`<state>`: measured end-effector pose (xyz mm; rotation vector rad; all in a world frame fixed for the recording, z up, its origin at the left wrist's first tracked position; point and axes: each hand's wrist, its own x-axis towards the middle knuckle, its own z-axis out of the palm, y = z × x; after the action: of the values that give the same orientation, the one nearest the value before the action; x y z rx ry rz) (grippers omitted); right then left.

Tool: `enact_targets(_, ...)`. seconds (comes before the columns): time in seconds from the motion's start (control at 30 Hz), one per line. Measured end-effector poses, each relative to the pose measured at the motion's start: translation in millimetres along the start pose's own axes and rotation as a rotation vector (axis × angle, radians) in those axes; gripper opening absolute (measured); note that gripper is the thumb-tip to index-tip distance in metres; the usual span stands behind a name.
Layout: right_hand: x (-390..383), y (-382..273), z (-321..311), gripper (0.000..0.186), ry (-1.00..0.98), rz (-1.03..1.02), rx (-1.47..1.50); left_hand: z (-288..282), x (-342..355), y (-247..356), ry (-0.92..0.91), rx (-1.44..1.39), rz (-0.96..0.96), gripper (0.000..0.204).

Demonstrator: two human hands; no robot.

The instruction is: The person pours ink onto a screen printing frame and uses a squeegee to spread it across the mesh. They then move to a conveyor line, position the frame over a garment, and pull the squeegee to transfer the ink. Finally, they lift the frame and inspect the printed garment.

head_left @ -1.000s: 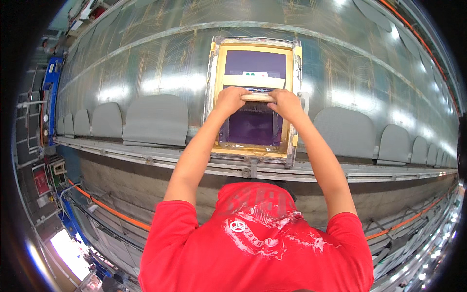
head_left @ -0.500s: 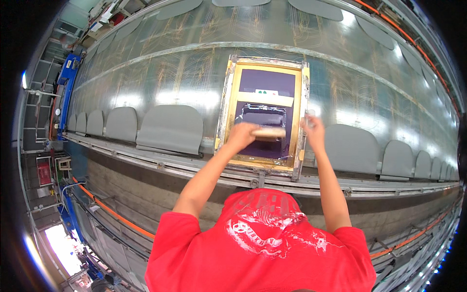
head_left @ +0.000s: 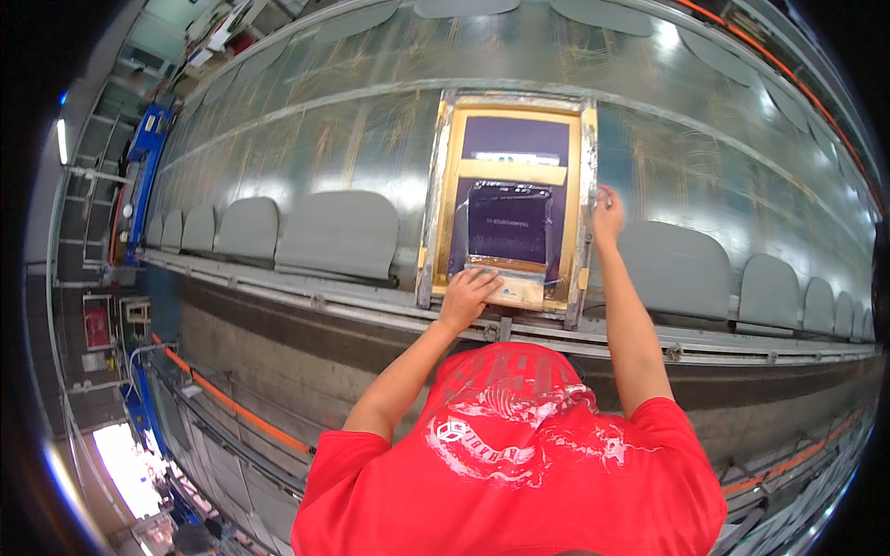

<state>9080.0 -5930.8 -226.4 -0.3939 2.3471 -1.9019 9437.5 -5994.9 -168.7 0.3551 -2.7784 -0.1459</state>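
Note:
A screen printing frame (head_left: 586, 269) with a purple mesh and yellow-taped borders lies on the long table. My left hand (head_left: 470, 298) is closed on the wooden handle of a squeegee (head_left: 519, 289), which rests at the near end of the mesh. Just beyond the squeegee, a dark rectangular print area (head_left: 508, 222) shows wet, shiny edges. Beside the frame's right rail is my right hand (head_left: 607, 218), its fingers curled together; whether they grip the rail or something small cannot be made out.
Grey rounded flat pieces (head_left: 338, 233) lie in a row left of the frame, and more grey pieces (head_left: 675, 269) lie to its right. A metal rail (head_left: 371, 299) runs along the table's near edge. Blue machinery (head_left: 148, 134) stands at the far left end.
My left hand has drawn the squeegee toward me, from mid-mesh to the near end of the frame. My right hand has shifted slightly farther away along the right rail.

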Motion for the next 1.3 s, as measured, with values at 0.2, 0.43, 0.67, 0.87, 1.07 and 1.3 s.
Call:
enact_targets(0.2,11,-9,-25,0.025,-0.097,-0.068,-0.045,-15,-34,35,-0.029,-0.029,-0.008,0.06)
enact_targets(0.43,55,34,-76,0.029,-0.055,-0.212,-0.124,-27,22,48,0.218,-0.305,-0.18,0.038)
enact_targets(0.67,47,42,-79,0.035,-0.09,-0.138,-0.307,22,27,-32,0.397,-0.395,-0.691,0.052)
enact_targets(0.87,40,45,-99,0.046,-0.057,-0.23,-0.198,15,48,-47,0.249,-0.896,-1.054,0.058)
enact_targets(1.07,-66,12,-117,0.037,0.26,-0.463,-0.336,23,32,-75,0.27,-1.057,-1.115,0.053)
enact_targets(1.3,-268,-50,-90,0.02,-0.521,-0.012,0.229,35,22,-112,0.331,-0.451,-1.002,0.054)
